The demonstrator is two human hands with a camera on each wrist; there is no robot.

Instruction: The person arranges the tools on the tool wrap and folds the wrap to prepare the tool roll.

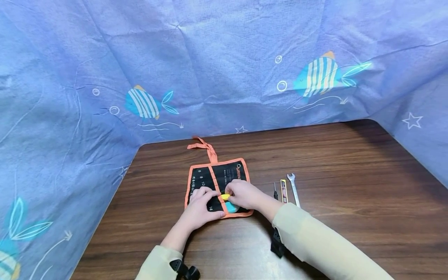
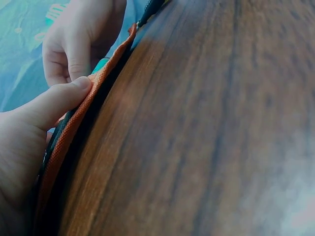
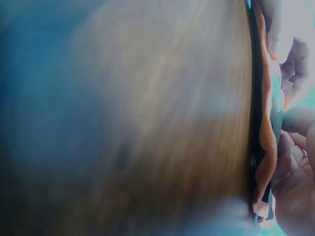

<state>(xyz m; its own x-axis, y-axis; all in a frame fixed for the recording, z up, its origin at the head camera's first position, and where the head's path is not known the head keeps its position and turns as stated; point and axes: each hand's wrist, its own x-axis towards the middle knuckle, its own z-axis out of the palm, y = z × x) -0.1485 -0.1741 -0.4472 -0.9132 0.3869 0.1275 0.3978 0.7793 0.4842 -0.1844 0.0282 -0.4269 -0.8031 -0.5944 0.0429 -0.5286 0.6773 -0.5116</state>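
A black tool pouch with orange edging (image 1: 199, 165) lies spread on the table. In its lower pockets sit a teal item (image 1: 231, 207) and, just above it, a yellow item (image 1: 225, 197). My right hand (image 1: 245, 193) pinches the yellow item's right end, fingertips bent down over it. My left hand (image 1: 199, 208) rests on the pouch with fingers spread, its thumb on the orange edge near the teal item and a fingertip by the orange strip. The left wrist view shows the left thumb (image 2: 74, 93) on the orange border (image 2: 74, 130).
Right of the pouch lie a small dark screwdriver (image 1: 275, 192), a yellow-edged narrow item (image 1: 284, 190) and a silver wrench (image 1: 294, 188), partly behind the right forearm. Orange ties (image 1: 211, 152) extend behind the pouch. A blue fish-patterned cloth (image 1: 224, 70) hangs behind the table (image 1: 350, 175).
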